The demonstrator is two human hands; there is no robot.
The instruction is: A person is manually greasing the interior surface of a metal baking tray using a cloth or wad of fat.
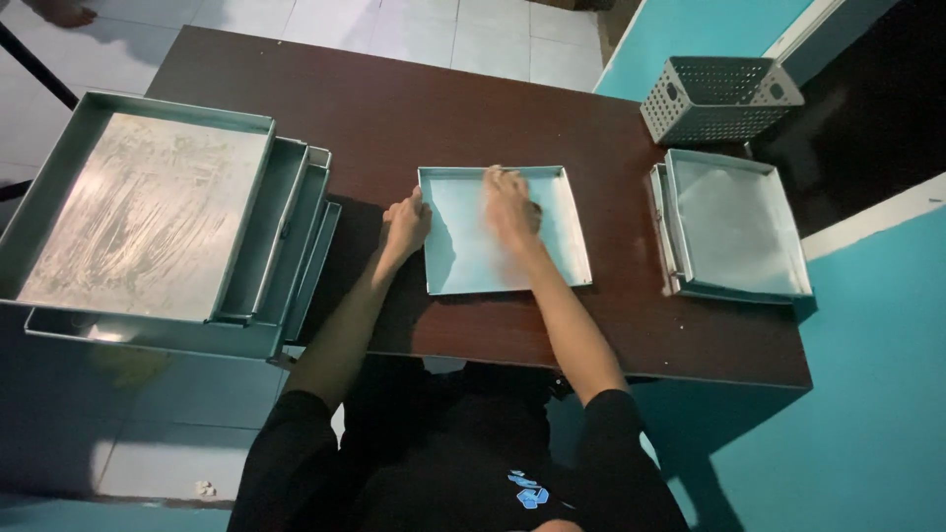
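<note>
I'm looking down at a square metal tray [463, 261] sitting flat near the middle of a dark brown table [394, 108], close to the near edge. My left hand [406, 225] is gripping the tray's left rim, fingers curled over the edge and thumb toward the inside, so it is closed on the rim itself. My right hand [510, 209] is lying inside the tray, palm down on the floor of it near the upper middle; it is blurred, and I cannot tell whether the fingers are spread flat or pressing on something small underneath. To the left, a stack of larger metal trays [148, 217] is hanging partly off the table's left end, the top one showing a scuffed, streaky bottom. To the right, well apart from my hands, another pair of nested square trays [734, 227] is sitting by the table's right edge, and just beyond it a grey perforated basket [719, 99] is resting at the far right corner, tilted against a teal wall [887, 394].
</note>
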